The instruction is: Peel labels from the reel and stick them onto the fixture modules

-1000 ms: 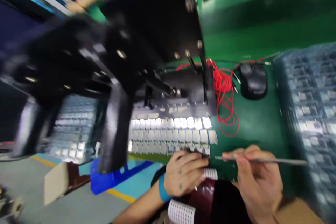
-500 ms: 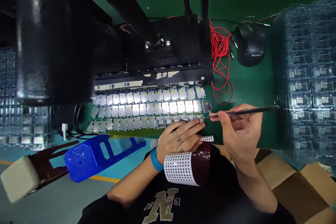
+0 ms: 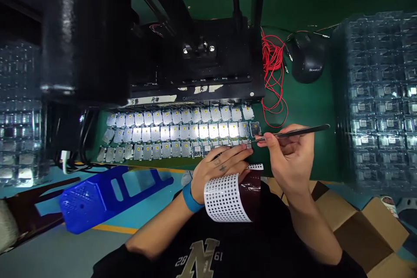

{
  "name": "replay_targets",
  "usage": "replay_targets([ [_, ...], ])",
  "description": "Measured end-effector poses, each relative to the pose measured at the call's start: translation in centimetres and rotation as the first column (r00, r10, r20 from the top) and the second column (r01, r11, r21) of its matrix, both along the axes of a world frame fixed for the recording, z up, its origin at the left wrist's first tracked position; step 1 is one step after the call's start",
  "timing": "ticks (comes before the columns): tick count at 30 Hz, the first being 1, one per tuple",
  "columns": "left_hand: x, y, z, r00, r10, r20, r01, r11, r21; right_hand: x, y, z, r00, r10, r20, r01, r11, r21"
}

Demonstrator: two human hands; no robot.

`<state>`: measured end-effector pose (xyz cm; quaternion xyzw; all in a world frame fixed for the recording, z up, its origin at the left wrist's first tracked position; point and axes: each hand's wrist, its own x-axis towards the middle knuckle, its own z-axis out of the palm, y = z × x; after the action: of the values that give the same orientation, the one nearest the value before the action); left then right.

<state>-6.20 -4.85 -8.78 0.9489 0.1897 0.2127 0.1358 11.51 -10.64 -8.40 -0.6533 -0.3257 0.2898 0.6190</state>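
Right hand [image 3: 291,158], in the head view, is clamping a slim dark tool [image 3: 316,129], its tip pointing at the right end of the nearest row of circuit boards [image 3: 166,150] on the green bench [image 3: 312,100]; the left hand [image 3: 216,171] is lying with fingers over that row, its grip underneath impossible to tell.

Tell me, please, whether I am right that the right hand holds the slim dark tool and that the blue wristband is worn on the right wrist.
Not quite: the head view shows the blue wristband on the left wrist, behind the left hand. The right hand does hold the slim dark tool.
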Motion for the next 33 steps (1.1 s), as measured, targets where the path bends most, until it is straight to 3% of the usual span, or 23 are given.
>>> replay_targets([
  [23,0.2,0.0,-0.2,1.000,0.002,0.022,-0.002,1.000,-0.007,0.0,-0.4,-0.5,0.995,0.035,0.097,-0.035,0.999,0.001],
  [33,0.3,0.1,-0.3,1.000,-0.009,0.026,0.009,1.000,-0.009,0.0,-0.9,-0.8,0.987,0.116,0.110,-0.130,0.984,0.125],
])
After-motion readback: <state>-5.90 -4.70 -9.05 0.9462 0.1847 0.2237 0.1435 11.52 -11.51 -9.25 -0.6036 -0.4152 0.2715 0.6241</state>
